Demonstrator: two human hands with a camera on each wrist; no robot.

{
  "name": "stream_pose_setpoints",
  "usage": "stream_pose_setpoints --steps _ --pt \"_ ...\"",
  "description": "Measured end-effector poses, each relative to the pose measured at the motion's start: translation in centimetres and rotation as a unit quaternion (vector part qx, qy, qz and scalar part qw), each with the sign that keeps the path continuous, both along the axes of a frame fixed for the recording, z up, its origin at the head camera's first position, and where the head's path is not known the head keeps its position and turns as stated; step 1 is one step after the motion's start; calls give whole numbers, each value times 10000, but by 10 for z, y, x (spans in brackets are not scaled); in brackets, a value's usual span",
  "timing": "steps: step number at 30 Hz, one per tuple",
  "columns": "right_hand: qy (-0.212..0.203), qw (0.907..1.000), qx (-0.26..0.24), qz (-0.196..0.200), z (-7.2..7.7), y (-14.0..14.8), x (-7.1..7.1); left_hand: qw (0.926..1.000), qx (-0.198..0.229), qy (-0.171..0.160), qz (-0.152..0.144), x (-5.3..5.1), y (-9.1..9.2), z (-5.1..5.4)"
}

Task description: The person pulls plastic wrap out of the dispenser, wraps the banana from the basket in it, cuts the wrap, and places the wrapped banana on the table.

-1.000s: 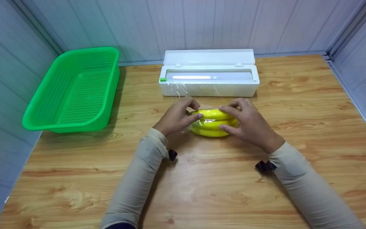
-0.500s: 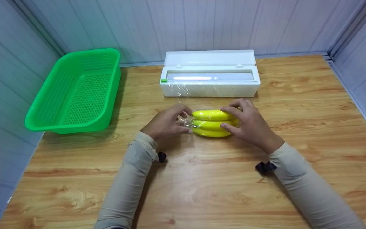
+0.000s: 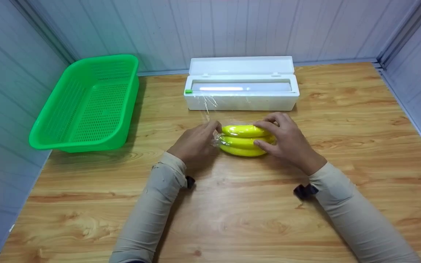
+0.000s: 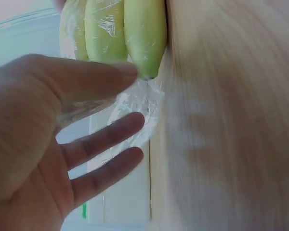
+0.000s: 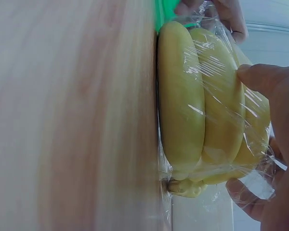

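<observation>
- Over on the left, a green basket (image 3: 132,95) stands on the wood-grain counter (image 3: 232,219), well apart from both hands, its slotted floor facing up.
- Next comes a pale left sleeve (image 3: 152,208), with a small black device (image 3: 190,182) at the wrist.
- That person's left hand (image 3: 194,140) is at the left end of the fruit, thumb by the tips and two fingers loosely extended against crinkled film; the forefinger is hidden from me, so I can't tell whether it pinches anything.
- The clear film (image 4: 135,101) bunches at those tips, and thin strands of it show on the front of the box behind.
- The white box (image 3: 247,104) sits near the back wall (image 3: 232,29), lid (image 3: 241,65) raised, a roll (image 3: 269,87) inside and a green tab (image 3: 188,91) at its left corner.
- Just in front of it, between the hands, the yellow bananas (image 3: 245,142) lie side by side on the counter, shiny under film, stem to the right.
- The right hand (image 3: 287,140) grips their right end, thumb on the near side and fingers on the far one.
- Last, the right sleeve (image 3: 356,208), another black device (image 3: 305,191) at its cuff.
</observation>
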State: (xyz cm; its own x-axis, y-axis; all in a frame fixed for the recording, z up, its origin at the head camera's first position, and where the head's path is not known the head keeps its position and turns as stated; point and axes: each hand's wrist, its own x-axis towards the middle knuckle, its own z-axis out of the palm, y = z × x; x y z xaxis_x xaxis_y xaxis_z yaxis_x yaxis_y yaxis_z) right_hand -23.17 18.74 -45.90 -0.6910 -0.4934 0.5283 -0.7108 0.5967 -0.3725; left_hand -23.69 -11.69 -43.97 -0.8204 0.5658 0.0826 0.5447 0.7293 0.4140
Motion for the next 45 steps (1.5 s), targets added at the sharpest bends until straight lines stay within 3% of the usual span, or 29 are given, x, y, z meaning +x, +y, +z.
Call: stream_pose_setpoints --steps 3,7,12,17,20,24,26,28,31,34,37,39,40,42,45 --pt "28 10000 5 29 0 0 -1 9995 319 -67 -33 -3 -2 -1" --pt "10 10000 -7 53 0 1 -2 9940 829 -710 34 -7 -5 -2" --pt "-60 9999 -82 54 0 2 -2 9748 1536 -1620 3 -13 -10 -5" --pt "-149 9997 -164 44 0 2 0 9562 1978 -2158 30 -15 -14 -9" --pt "-167 9997 -179 47 -1 3 0 9520 2158 -2164 139 -17 -13 -11" --pt "-146 9996 -219 87 -2 2 -1 9548 2330 -1806 374 -17 -7 -14" --pt "-123 9996 -245 103 -3 2 -1 9556 2368 -1665 552 -16 -3 -15" --pt "-108 9995 -278 125 -3 2 -1 9512 2456 -1688 802 -15 0 -14" --pt "-100 9995 -269 124 -3 1 -2 9329 2723 -1979 1284 -14 5 -13" --pt "-116 9996 -244 97 -2 2 -2 9006 3192 -2414 1694 -14 8 -12" --pt "-130 9996 -217 82 -2 1 -2 8705 3652 -2680 1922 -15 10 -14" --pt "-133 9997 -209 92 -2 1 -2 8610 3838 -2680 1988 -16 11 -15" --pt "-131 9997 -207 99 -2 1 -2 8598 3882 -2646 2000 -16 11 -16" --pt "-119 9996 -210 117 -2 1 -2 8652 3877 -2476 1998 -15 11 -17" --pt "-99 9996 -220 127 -2 1 -2 8827 3710 -2141 1933 -14 13 -16"
